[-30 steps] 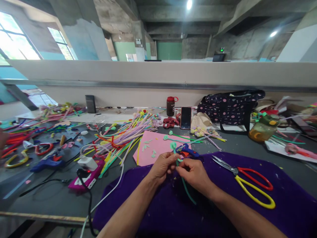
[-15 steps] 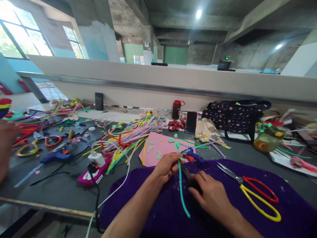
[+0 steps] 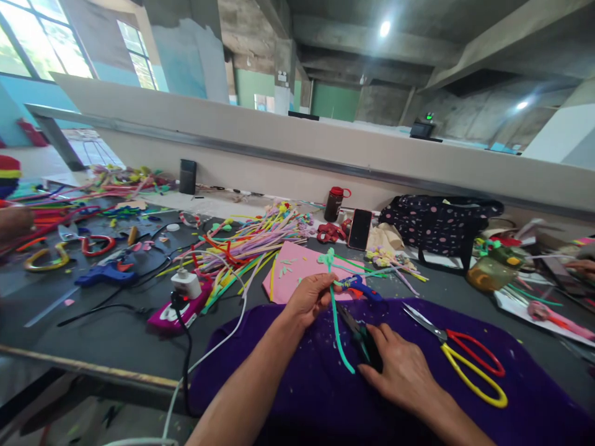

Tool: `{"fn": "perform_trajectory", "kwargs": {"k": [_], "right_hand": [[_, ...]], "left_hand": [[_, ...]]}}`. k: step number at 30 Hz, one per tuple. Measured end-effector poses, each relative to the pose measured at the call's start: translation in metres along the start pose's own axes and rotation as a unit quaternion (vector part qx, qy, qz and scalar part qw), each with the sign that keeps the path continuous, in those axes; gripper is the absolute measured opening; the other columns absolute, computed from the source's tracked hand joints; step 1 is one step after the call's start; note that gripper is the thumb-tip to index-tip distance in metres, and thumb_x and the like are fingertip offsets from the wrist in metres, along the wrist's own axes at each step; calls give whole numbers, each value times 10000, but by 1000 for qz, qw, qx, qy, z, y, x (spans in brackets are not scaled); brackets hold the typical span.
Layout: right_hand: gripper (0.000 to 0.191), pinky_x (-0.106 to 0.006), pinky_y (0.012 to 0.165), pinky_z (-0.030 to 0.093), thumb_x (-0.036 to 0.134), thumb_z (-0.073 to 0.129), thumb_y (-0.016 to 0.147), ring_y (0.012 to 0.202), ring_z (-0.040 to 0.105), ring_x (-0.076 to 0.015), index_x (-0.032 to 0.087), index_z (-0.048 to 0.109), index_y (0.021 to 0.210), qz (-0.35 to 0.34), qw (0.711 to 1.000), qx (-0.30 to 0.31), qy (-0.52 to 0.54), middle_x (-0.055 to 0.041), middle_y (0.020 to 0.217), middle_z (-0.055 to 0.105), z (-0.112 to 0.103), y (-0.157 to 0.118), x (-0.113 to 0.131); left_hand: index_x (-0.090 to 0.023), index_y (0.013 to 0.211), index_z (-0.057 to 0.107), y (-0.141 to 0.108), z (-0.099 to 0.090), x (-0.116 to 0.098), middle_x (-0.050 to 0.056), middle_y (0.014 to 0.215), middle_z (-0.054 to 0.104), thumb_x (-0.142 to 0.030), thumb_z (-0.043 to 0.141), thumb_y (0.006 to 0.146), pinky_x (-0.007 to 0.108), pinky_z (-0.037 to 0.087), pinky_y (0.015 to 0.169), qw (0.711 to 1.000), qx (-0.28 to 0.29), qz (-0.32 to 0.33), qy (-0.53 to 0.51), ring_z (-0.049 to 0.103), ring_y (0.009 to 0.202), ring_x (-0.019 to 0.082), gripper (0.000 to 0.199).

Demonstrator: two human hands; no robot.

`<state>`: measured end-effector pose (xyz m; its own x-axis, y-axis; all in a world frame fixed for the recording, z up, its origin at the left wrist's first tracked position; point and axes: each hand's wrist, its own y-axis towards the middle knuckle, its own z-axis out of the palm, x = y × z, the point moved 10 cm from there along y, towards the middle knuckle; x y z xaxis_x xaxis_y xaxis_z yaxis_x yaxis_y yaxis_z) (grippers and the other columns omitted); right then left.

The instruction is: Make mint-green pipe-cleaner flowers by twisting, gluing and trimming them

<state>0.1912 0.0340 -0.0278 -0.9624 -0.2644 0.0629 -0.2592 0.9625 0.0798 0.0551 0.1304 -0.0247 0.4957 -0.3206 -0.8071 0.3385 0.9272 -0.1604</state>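
My left hand [image 3: 310,298] pinches a mint-green pipe cleaner [image 3: 337,334] between thumb and fingers. A small fluffy green flower shape [image 3: 326,257] tops this stem, and the lower end curves down over a purple cloth [image 3: 288,371]. My right hand [image 3: 402,362] is closed around the dark handles of a pair of pliers [image 3: 360,334]. Their jaws point up and left, close to the stem; I cannot tell whether they touch it. Behind my hands, a blue glue gun [image 3: 365,289] lies partly on a pink sheet [image 3: 288,263] with small green bits.
Scissors [image 3: 450,347] with red and yellow handles lie to the right. A magenta power strip [image 3: 179,313] with cables stands left. Pipe cleaners [image 3: 260,241], a phone [image 3: 359,229], a bottle [image 3: 334,204] and a bag [image 3: 439,226] line the back. Another person's hand [image 3: 16,223] is far left.
The pliers have shifted slightly down and away from the stem, showing more of their jaws. The green stem stays in my left hand. My view has turned a little.
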Motion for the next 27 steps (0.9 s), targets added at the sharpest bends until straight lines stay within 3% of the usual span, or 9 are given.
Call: {"fn": "perform_trajectory", "kwargs": {"k": [19, 27], "right_hand": [[551, -343, 720, 416, 467, 553, 699, 880, 555, -265, 155, 504, 1150, 33, 999, 35, 15, -121, 1023, 545, -3, -5, 0], [476, -336, 710, 432, 488, 466, 793, 845, 580, -241, 159, 525, 1131, -9, 998, 10, 62, -108, 998, 568, -10, -8, 7]], "left_hand": [[-106, 658, 599, 0, 3, -5, 8, 506, 612, -347, 675, 625, 135, 156, 261, 999, 6, 6, 43, 306, 252, -9, 256], [-97, 685, 604, 3, 1, -3, 20, 534, 622, -328, 674, 636, 132, 154, 255, 999, 7, 11, 47, 321, 261, -6, 247]]}}
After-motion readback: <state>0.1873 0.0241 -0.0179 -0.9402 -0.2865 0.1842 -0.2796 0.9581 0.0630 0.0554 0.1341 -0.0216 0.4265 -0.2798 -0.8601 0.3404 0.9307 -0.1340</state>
